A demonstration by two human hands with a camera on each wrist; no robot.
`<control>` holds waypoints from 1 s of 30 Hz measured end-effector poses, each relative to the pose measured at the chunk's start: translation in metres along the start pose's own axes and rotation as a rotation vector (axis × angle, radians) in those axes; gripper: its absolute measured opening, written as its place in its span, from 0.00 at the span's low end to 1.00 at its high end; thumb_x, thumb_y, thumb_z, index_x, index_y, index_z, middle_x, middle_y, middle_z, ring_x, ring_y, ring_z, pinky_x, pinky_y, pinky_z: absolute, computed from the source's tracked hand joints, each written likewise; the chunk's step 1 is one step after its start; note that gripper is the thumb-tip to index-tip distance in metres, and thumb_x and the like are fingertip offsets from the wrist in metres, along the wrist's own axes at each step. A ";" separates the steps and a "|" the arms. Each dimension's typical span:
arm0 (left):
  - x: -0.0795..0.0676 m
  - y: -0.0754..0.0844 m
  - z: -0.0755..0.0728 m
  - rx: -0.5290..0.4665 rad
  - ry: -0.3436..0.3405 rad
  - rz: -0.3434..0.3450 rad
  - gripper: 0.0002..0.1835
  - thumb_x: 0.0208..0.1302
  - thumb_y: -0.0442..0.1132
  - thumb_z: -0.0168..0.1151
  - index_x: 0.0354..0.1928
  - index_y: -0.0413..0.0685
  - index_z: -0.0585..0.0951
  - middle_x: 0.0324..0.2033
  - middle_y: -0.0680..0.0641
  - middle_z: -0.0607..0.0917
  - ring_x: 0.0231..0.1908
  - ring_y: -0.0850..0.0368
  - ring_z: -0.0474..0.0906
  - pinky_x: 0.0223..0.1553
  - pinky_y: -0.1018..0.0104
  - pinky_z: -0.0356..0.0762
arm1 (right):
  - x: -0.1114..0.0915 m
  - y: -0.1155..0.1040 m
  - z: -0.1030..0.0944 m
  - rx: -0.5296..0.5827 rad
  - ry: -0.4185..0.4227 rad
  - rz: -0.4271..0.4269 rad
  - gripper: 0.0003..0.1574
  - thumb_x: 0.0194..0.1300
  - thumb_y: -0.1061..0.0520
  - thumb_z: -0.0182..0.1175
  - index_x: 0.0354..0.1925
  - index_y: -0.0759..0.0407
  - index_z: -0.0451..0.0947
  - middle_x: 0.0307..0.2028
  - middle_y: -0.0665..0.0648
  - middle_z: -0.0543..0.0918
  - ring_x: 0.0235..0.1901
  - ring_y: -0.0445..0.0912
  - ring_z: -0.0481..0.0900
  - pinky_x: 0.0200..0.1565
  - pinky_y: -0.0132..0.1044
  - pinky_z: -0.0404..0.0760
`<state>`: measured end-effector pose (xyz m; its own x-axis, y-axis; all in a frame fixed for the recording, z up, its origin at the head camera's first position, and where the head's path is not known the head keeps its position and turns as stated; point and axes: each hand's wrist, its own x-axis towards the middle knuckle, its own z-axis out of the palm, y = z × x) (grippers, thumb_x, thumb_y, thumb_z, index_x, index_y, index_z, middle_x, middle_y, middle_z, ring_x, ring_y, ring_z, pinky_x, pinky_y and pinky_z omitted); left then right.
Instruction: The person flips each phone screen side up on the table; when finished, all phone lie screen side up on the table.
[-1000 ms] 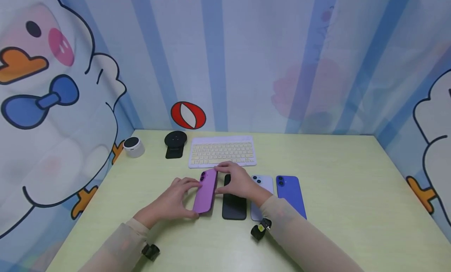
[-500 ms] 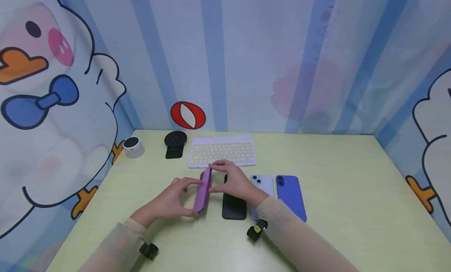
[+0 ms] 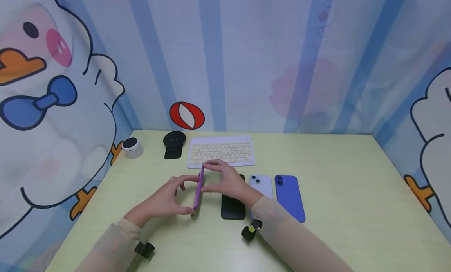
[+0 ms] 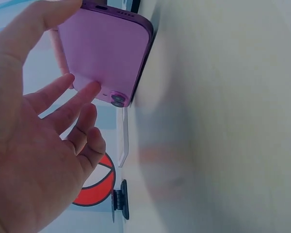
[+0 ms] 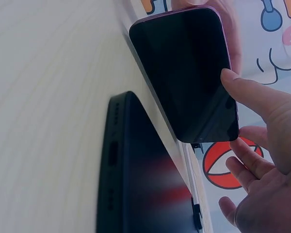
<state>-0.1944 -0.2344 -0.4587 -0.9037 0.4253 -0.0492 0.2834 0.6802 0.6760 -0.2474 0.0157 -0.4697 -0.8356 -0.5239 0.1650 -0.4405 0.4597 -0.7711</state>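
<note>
A purple phone [image 3: 199, 188] stands on its long edge, turned edge-on in the head view. My left hand [image 3: 158, 201] holds it from the left, thumb at the bottom end and fingertips at the back [image 4: 106, 48] close to the two camera lenses. From the right, my right hand [image 3: 227, 182] pinches the phone near its top; the thumb lies on the edge of the dark screen [image 5: 184, 73] and fingers touch the top end. Beneath my right hand and wrist lies a black phone [image 3: 233, 210], partly covered.
Right of the black phone lie a pale lavender phone [image 3: 261, 186], partly behind the right sleeve, and a blue phone [image 3: 290, 197]. Behind are a lavender keyboard [image 3: 221, 151], a black round-topped stand [image 3: 174, 145] and a small white cylinder [image 3: 132, 148] with a black top.
The purple phone has turned from showing its back to edge-on and shifted slightly left. Both hands have moved left with it, keeping their hold.
</note>
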 end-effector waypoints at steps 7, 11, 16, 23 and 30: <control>-0.003 0.001 -0.007 0.008 -0.015 0.022 0.50 0.48 0.54 0.84 0.74 0.72 0.67 0.68 0.59 0.74 0.55 0.49 0.70 0.49 0.52 0.73 | 0.003 -0.005 0.005 0.016 0.002 0.007 0.50 0.55 0.42 0.80 0.72 0.47 0.74 0.73 0.52 0.72 0.74 0.52 0.66 0.72 0.54 0.68; -0.004 0.000 -0.013 0.034 -0.024 0.043 0.50 0.50 0.53 0.83 0.75 0.70 0.67 0.66 0.53 0.75 0.54 0.47 0.70 0.48 0.51 0.74 | 0.006 -0.007 0.009 0.008 0.010 0.001 0.49 0.55 0.42 0.79 0.72 0.47 0.74 0.73 0.52 0.72 0.74 0.51 0.67 0.72 0.53 0.68; -0.006 0.000 -0.019 0.046 -0.032 0.050 0.50 0.50 0.53 0.83 0.75 0.67 0.68 0.63 0.46 0.77 0.54 0.46 0.70 0.47 0.51 0.73 | 0.009 -0.008 0.014 0.015 0.017 0.008 0.48 0.56 0.42 0.79 0.72 0.46 0.74 0.72 0.51 0.72 0.74 0.51 0.67 0.72 0.54 0.68; -0.008 0.000 -0.022 0.041 -0.039 0.049 0.50 0.49 0.53 0.83 0.76 0.65 0.69 0.65 0.47 0.76 0.55 0.44 0.70 0.48 0.50 0.73 | 0.011 -0.009 0.018 0.030 0.020 0.012 0.48 0.55 0.44 0.80 0.72 0.47 0.74 0.72 0.52 0.74 0.73 0.51 0.69 0.72 0.54 0.68; -0.010 -0.006 -0.028 0.047 -0.029 0.045 0.50 0.49 0.51 0.84 0.75 0.66 0.69 0.62 0.46 0.77 0.54 0.45 0.70 0.48 0.51 0.73 | 0.018 -0.006 0.019 0.044 -0.004 0.025 0.50 0.54 0.49 0.81 0.73 0.48 0.72 0.71 0.52 0.76 0.73 0.51 0.70 0.73 0.52 0.67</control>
<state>-0.1964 -0.2595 -0.4421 -0.8805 0.4722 -0.0412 0.3384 0.6871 0.6429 -0.2536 -0.0097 -0.4737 -0.8447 -0.5157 0.1432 -0.4046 0.4404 -0.8015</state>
